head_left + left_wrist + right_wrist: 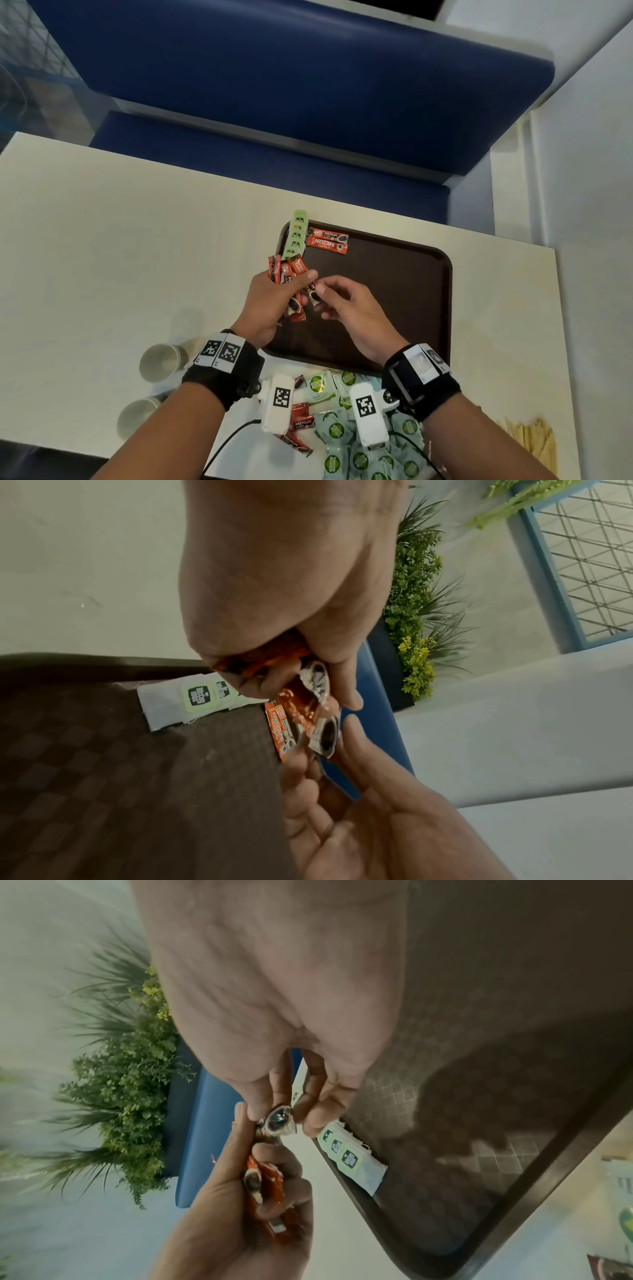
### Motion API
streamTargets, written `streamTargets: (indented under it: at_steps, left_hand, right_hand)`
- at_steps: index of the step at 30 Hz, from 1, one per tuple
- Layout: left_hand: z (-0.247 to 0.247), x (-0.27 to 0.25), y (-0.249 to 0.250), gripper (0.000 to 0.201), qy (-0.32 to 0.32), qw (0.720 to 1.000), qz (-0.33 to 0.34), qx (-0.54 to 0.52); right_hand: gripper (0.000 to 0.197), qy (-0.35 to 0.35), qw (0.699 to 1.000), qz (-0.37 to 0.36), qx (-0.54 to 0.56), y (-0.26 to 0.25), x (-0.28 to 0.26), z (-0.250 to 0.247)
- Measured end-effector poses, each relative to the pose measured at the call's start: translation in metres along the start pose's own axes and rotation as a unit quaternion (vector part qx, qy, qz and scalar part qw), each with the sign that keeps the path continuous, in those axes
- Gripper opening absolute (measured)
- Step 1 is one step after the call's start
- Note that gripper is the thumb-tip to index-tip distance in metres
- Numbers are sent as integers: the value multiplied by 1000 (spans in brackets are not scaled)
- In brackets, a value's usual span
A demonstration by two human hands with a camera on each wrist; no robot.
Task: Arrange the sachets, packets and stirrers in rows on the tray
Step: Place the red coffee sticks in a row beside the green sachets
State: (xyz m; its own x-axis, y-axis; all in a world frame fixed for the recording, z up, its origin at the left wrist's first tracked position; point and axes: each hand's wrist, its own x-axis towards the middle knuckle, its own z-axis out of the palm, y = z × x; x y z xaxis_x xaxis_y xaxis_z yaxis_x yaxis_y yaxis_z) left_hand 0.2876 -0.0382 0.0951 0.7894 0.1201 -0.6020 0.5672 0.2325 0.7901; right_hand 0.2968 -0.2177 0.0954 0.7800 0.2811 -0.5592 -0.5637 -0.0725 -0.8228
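Red coffee sachets (287,284) sit bunched in our left hand (270,305), whose fingers are curled tight around the bundle, above the near-left part of the tray (404,294). Our right hand (346,305) pinches the end of one sachet (312,293) between thumb and fingertip, and that sachet is also caught in the bundle. If we pull it while the left hand squeezes this hard, we judge its neighbours could slide out with it and scatter over the tray. A loose bundle could also fan apart and drop.

Two red sachets (327,240) already lie side by side at the far-left corner, just beside a column of green tea packets (296,236) that overhangs the rim; a careless sweep could knock those off line. More sachets and green packets (339,431) wait piled on the surface near us, and the wooden stirrers (534,442) lie well to the right.
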Motion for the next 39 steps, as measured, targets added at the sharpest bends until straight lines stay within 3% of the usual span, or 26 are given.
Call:
streamTargets:
  at_steps: [7, 10, 15, 18, 22, 25, 30, 39]
  left_hand:
    - [-1, 10, 0, 34, 46, 998, -8, -52]
    - [5, 12, -2, 31, 72, 994, -10, -77]
    - [17, 14, -1, 25, 86, 995, -14, -57]
    - [13, 12, 1, 22, 111, 993, -10, -44]
    - [-2, 5, 3, 22, 114, 993, -17, -30]
    - [-10, -1, 3, 20, 109, 994, -19, -25]
    - [-16, -6, 0, 19, 104, 994, -27, -14]
    - [-13, -7, -2, 23, 88, 996, -27, 4]
  right_hand:
    - [11, 25, 999, -26, -18, -3, 11, -9]
    - [20, 38, 995, -76, -52, -9, 15, -7]
    - [21, 101, 945, -185, -250, -3, 34, -2]
    - [20, 156, 917, -177, -321, 11, 59, -14]
    - [23, 197, 830, -148, -500, 26, 90, -27]
    - [25, 200, 786, -148, -567, 34, 105, -28]
    - [27, 214, 756, -173, -594, 41, 116, -24]
    - [30, 210, 748, -174, -606, 41, 120, -24]
